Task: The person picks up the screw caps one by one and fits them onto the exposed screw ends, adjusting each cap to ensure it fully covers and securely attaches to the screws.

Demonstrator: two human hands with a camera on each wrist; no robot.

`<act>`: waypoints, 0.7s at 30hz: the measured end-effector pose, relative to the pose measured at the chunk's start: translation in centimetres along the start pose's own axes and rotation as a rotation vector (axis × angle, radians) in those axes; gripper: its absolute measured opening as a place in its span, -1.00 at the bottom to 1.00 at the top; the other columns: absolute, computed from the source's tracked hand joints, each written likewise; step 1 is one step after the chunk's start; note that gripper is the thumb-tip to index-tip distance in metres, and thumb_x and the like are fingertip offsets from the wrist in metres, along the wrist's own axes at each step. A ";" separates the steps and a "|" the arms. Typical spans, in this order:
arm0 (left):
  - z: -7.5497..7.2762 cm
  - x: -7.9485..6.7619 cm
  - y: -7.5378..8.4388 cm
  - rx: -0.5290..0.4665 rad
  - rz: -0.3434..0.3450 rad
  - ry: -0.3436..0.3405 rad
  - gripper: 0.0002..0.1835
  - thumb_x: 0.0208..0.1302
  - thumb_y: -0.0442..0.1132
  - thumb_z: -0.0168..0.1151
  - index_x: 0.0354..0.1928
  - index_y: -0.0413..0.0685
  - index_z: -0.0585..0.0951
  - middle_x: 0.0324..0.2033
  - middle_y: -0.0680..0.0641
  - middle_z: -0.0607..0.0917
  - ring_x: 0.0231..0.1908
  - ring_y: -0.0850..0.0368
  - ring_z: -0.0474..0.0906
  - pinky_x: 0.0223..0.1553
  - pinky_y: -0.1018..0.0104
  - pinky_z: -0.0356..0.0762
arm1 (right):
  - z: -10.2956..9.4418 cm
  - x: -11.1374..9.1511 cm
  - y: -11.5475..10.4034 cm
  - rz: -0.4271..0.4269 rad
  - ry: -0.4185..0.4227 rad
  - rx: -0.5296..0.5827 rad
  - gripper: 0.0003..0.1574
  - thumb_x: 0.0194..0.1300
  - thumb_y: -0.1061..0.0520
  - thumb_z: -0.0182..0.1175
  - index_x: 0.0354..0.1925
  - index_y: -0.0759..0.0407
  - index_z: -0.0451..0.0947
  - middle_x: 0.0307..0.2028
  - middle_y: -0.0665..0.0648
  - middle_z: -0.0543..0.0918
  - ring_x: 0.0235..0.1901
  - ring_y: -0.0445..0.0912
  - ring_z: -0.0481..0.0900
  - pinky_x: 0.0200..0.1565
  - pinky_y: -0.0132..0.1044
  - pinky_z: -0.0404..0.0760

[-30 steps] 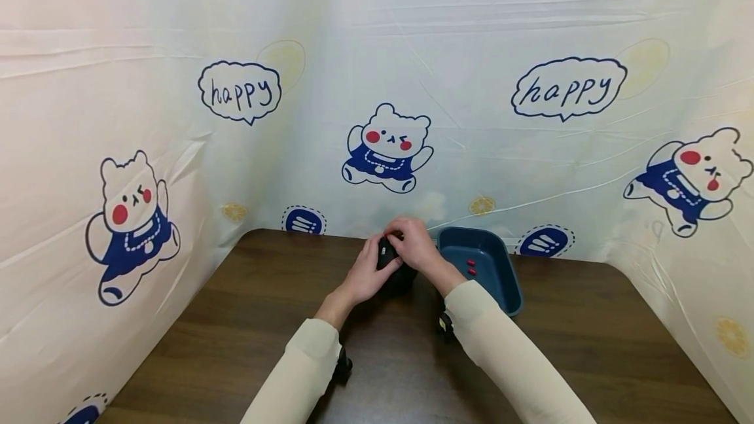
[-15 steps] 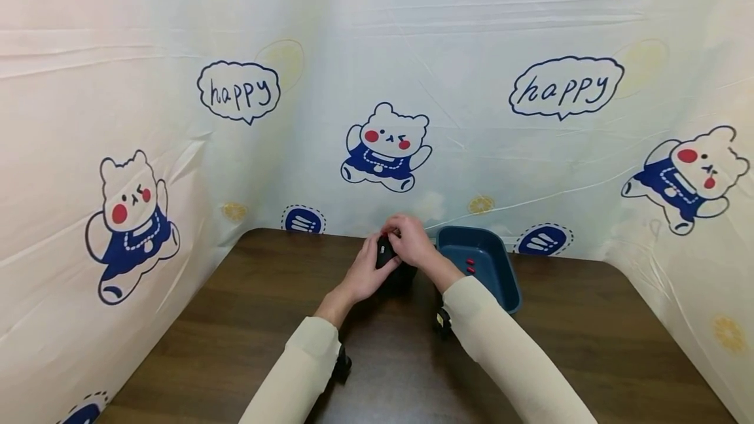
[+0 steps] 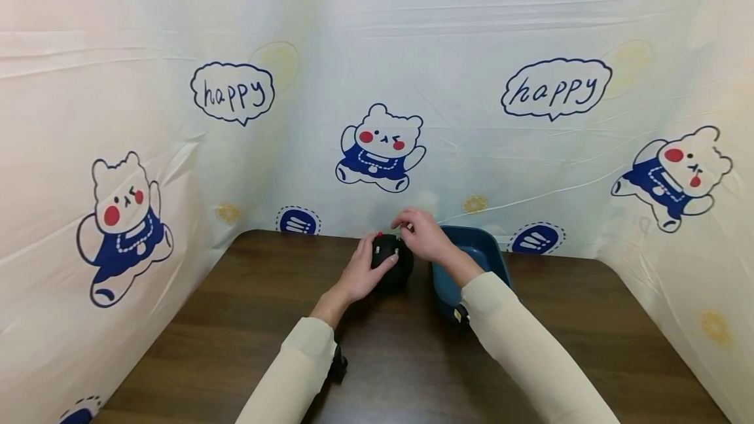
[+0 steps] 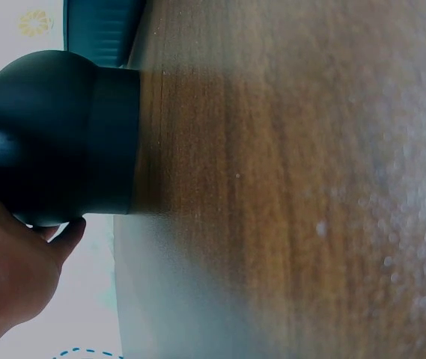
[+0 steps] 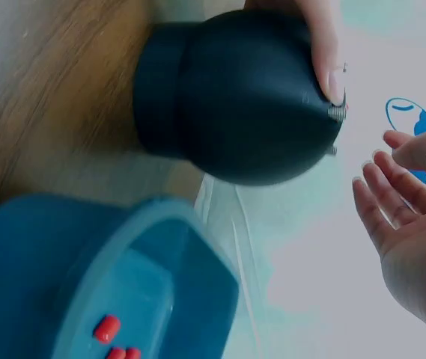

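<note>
A black object with a round dome on a short cylindrical base (image 4: 55, 142) stands upright on the wooden table. My left hand (image 3: 359, 273) grips its dome from the left, thumb across the near side. Small metal studs stick out of the top, and one threaded stud (image 5: 337, 112) shows beside my left thumb. A small red piece (image 3: 379, 234) sits on the top's far side. My right hand (image 5: 415, 202) is raised just right of the dome, apart from it, fingers loosely bent, with nothing visible in them.
To the right of the black object stands a blue tray (image 3: 438, 280), partly behind my right forearm. Several small red pieces (image 5: 108, 329) lie in it. A printed cloth (image 3: 306, 116) hangs behind the table's back edge.
My right hand has come off the top of the dome and moved right, over the tray's left edge, uncovering more studs. The left hand keeps its hold. The head view has shifted slightly.
</note>
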State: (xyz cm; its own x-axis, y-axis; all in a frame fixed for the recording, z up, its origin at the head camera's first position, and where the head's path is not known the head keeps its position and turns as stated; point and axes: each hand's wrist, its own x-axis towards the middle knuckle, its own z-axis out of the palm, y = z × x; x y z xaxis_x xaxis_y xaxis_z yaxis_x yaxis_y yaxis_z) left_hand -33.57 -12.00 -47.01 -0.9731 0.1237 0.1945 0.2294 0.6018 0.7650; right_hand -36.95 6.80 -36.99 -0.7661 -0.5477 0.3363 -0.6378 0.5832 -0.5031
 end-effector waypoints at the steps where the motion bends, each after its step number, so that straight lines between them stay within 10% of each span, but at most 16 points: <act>1: 0.0 0.0 0.0 0.000 -0.001 0.000 -0.03 0.34 0.47 0.06 0.58 0.11 0.06 0.49 -0.12 0.22 0.37 -0.09 0.31 0.38 -0.19 0.30 | -0.1 -0.1 0.1 -0.003 -0.007 0.000 -0.69 0.49 0.31 0.03 -0.07 0.17 0.73 -0.02 0.13 0.67 -0.07 -0.01 0.62 0.02 -0.06 0.65; 21: -0.1 0.0 -0.1 -0.014 -0.024 -0.025 0.00 0.29 0.53 0.05 0.58 0.17 0.03 0.49 -0.07 0.21 0.37 -0.09 0.29 0.40 -0.22 0.26 | -2.0 -2.0 2.4 0.027 -0.128 -0.021 -0.69 0.48 0.14 0.20 0.10 0.23 0.66 0.05 0.17 0.65 -0.01 0.04 0.62 0.08 0.04 0.62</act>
State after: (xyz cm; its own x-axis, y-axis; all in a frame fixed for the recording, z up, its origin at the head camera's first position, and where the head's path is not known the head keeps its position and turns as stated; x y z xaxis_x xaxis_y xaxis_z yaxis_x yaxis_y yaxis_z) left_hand -33.60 -12.17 -47.00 -0.9786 0.1290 0.1603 0.2057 0.5935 0.7781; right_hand -37.07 10.46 -37.30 -0.7673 -0.6030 0.2182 -0.6198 0.6102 -0.4935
